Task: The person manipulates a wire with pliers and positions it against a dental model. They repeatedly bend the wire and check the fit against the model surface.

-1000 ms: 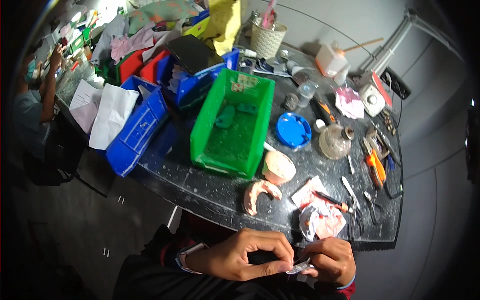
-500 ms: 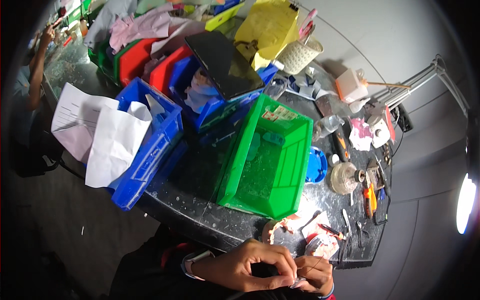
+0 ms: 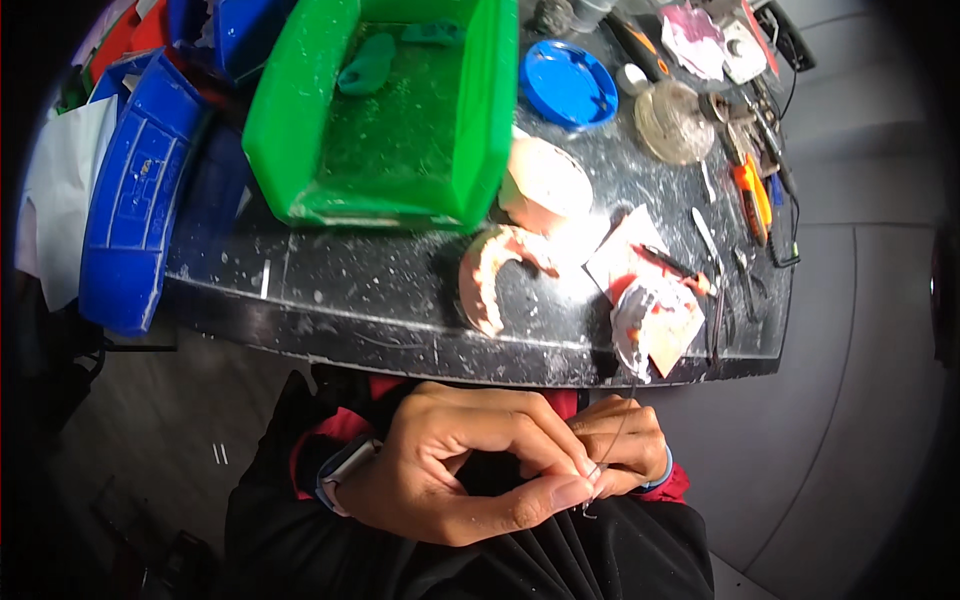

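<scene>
My left hand (image 3: 480,465) is low in the head view, thumb and forefinger pinched on a thin wire (image 3: 625,415) with a small bent end hanging below them. My right hand (image 3: 625,445) is just behind, fingers curled at the same wire, partly hidden by the left. Beyond them on the dark worktop lie a horseshoe-shaped pink dental cast (image 3: 480,275), a rounded cream-pink cast (image 3: 545,180) and crumpled white wrapping on pink sheets (image 3: 640,320), with a red-tipped tool across them.
A green bin (image 3: 280,150) holds teal pieces. Blue bins (image 3: 130,220) and papers (image 3: 65,190) stand left. Toward the back and right are a blue lid (image 3: 560,75), glass flask (image 3: 670,130), orange-handled pliers (image 3: 752,200) and several slim tools. The worktop's edge (image 3: 400,360) lies above my hands.
The view has tilted down, so the desk sits higher in the picture and the co-worker is out of sight. My hands still pinch together; the silvery bit between them shows less.
</scene>
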Available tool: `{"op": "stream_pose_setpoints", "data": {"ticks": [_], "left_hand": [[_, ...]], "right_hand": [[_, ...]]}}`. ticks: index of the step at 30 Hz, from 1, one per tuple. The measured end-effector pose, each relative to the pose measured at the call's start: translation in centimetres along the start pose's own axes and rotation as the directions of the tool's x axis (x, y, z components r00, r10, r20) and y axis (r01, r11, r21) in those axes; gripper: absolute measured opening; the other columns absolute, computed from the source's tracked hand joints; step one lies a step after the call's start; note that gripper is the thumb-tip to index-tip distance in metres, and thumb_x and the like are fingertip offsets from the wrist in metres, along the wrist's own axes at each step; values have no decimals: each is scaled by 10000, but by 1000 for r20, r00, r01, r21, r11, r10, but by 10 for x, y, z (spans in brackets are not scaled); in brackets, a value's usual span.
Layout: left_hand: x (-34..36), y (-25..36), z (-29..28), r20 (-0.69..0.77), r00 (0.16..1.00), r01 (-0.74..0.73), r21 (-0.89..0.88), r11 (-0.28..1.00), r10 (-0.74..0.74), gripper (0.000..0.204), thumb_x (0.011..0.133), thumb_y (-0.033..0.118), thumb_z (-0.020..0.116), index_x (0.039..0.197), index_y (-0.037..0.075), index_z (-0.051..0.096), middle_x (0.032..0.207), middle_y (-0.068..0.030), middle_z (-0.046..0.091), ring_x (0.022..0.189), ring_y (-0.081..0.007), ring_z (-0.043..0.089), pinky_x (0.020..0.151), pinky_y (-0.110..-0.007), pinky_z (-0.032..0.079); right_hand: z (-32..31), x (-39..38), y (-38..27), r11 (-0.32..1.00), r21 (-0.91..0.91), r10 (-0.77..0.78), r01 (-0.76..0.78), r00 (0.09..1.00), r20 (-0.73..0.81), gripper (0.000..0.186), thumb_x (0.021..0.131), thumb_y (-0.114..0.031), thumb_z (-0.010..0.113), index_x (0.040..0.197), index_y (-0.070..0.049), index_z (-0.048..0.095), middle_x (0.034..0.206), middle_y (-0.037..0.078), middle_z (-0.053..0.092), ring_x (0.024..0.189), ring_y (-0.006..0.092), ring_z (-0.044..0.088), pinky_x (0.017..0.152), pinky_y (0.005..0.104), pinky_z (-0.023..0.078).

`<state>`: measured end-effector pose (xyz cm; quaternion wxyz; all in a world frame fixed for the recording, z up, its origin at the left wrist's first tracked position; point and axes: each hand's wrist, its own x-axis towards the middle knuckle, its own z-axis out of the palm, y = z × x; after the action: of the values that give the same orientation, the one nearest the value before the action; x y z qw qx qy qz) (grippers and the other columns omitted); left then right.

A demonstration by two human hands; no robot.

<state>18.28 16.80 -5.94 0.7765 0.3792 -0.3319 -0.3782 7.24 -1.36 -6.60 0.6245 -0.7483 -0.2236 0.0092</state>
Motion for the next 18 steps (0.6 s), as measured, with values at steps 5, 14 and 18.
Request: {"op": "stream_pose_setpoints", "data": {"ticks": [5, 14, 18], "left_hand": [[-5, -12, 25, 6, 999, 32, 43, 999, -32, 50, 741, -45, 644, 696, -51, 622, 720, -188, 636, 728, -287, 676, 681, -341, 572], [-1, -28, 66, 26, 999, -35, 110, 993, 33, 101, 703, -42, 663, 624, -37, 600, 648, -170, 618, 657, -276, 675, 607, -327, 582], [2, -34, 83, 34, 999, -38, 138, 990, 34, 114, 702, -38, 665, 611, -37, 596, 628, -164, 611, 640, -269, 673, 593, -322, 581]], "right_hand": [[6, -29, 4, 991, 121, -42, 50, 997, -64, 265, 806, -178, 669, 841, 78, 609, 803, 170, 625, 614, 282, 616, 508, 322, 475], [8, -68, 1, 984, 84, -143, 158, 976, -163, 214, 794, -150, 678, 726, 29, 582, 741, 150, 616, 582, 271, 602, 484, 306, 454], [7, -83, 1, 972, 69, -204, 223, 957, -204, 255, 791, -165, 679, 657, 1, 539, 713, 144, 608, 556, 255, 587, 458, 291, 423]]}}
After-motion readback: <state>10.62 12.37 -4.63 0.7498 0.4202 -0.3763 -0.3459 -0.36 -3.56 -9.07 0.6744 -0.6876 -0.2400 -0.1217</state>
